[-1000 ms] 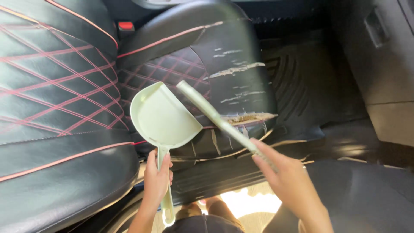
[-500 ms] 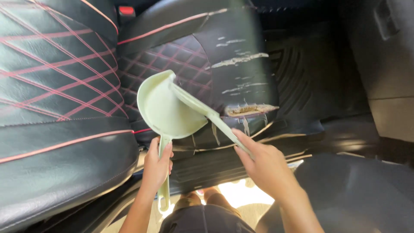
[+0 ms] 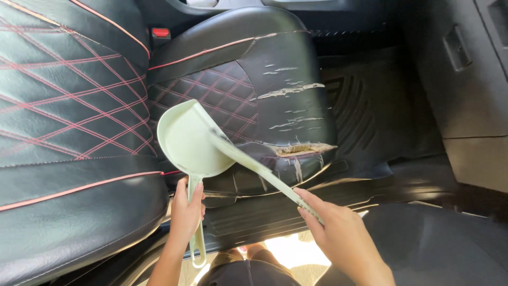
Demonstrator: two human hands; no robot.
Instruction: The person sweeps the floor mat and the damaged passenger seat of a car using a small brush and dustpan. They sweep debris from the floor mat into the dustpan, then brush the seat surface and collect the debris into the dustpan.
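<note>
A small red tab (image 3: 160, 32) sits at the top between the two black car seats (image 3: 248, 100), which are quilted with red stitching; the nearer seat's front edge is torn and peeling. A ribbed black floor mat (image 3: 365, 116) lies beyond. The left hand (image 3: 186, 212) has its grip closed around the handle of a pale green dustpan (image 3: 185, 140), held against the seat. The right hand (image 3: 338, 233) grips a matching brush (image 3: 254, 164), its tip inside the pan, which looks bare.
</note>
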